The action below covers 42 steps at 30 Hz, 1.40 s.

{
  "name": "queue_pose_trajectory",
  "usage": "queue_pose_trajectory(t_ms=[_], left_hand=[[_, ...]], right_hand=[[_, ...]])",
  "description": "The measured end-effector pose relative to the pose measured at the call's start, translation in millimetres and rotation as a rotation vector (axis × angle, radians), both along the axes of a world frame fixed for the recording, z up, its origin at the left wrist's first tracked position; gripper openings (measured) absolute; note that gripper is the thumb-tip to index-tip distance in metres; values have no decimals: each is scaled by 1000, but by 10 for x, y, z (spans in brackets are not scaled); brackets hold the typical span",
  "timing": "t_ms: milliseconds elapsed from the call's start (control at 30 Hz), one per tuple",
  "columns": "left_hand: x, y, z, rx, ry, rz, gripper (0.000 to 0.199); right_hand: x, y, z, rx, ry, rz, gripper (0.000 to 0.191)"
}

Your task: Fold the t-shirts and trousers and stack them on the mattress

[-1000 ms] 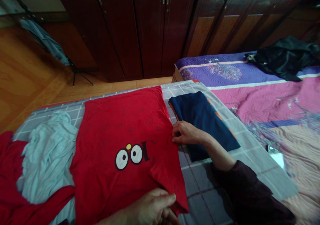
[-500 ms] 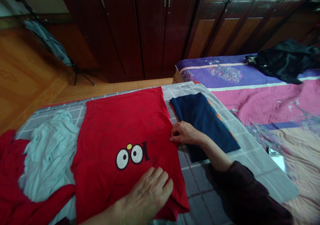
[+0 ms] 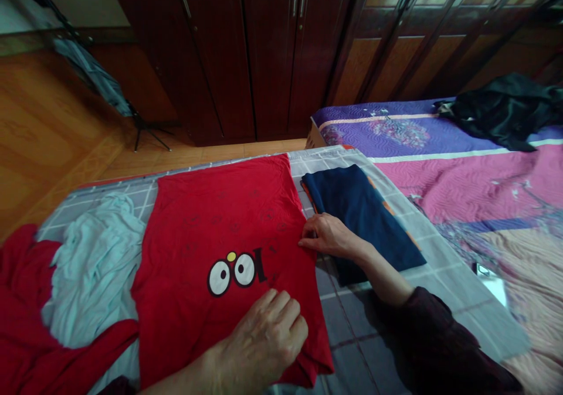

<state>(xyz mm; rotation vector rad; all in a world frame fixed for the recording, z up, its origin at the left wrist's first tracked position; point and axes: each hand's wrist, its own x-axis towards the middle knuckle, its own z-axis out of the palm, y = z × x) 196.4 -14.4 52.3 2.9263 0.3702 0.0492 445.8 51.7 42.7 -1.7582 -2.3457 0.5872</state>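
A red T-shirt [image 3: 189, 207] with a print of two cartoon eyes and a yellow dot lies spread flat in front of me. At its right edge my right hand [image 3: 328, 235] pinches the cloth between thumb and fingers. My left hand [image 3: 270, 330] is closed over the lower right part of the shirt, below the eyes. Its fingers curl down onto the fabric, and the fingertips are partly hidden. Just beyond my right hand lies a folded dark blue garment [image 3: 356, 207] with orange along its edge.
A crumpled pale mint garment [image 3: 94, 266] and red cloth [image 3: 24, 289] lie at left on the grey checked surface [image 3: 334, 324]. To the right is a bed cover [image 3: 422, 184] with a black garment [image 3: 505, 111]. Wardrobes [image 3: 272, 61] and a tripod stand [image 3: 139, 128] stand behind.
My view has shifted slightly, so the scene sits a little further right. Both hands stay at nearly the same places on the red T-shirt.
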Motion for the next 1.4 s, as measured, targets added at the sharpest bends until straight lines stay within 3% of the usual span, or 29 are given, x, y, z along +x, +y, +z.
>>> queue_pose_trajectory(t_ms=[100, 167, 233, 333, 400, 500, 667, 767, 833, 933, 1100, 1267, 1400], left_hand=[[19, -4, -73, -28, -67, -22, 33], [-9, -19, -221, -65, -83, -31, 64], [-50, -42, -396, -110, -73, -36, 85], [-95, -84, -585, -132, -54, -12, 88], [-113, -111, -617, -103, -48, -12, 88], [-177, -121, -511, -74, -44, -62, 86], [-489, 50, -34, -248, 8, -111, 62], [-804, 222, 156, -271, -3, 105, 44], [-1042, 297, 144, -213, -17, 289, 38], [-1352, 299, -9, -148, -25, 401, 33], [-1537, 123, -190, -110, -55, 393, 31], [-1580, 3, -242, -70, -26, 330, 44], [-1756, -49, -189, -95, -7, 315, 43]], right_hand=[[-154, -84, 52, 192, -24, 6, 31], [-297, -165, 16, 308, -10, 47, 47], [-436, -242, -86, 328, -4, 101, 59], [-570, -296, -297, 277, -72, 160, 69], [-592, -278, -415, 273, -136, 144, 69], [-571, -207, -506, 329, -215, 47, 64], [-557, -189, -460, 451, -267, -58, 57], [-604, -342, -371, 487, -227, -40, 56], [-656, -504, -317, 464, -181, 16, 55], [-735, -735, -279, 373, -135, 144, 52], [-793, -810, -364, 317, -124, 218, 44], [-824, -736, -460, 364, -138, 183, 50], [-775, -862, -359, 395, -81, 151, 50]])
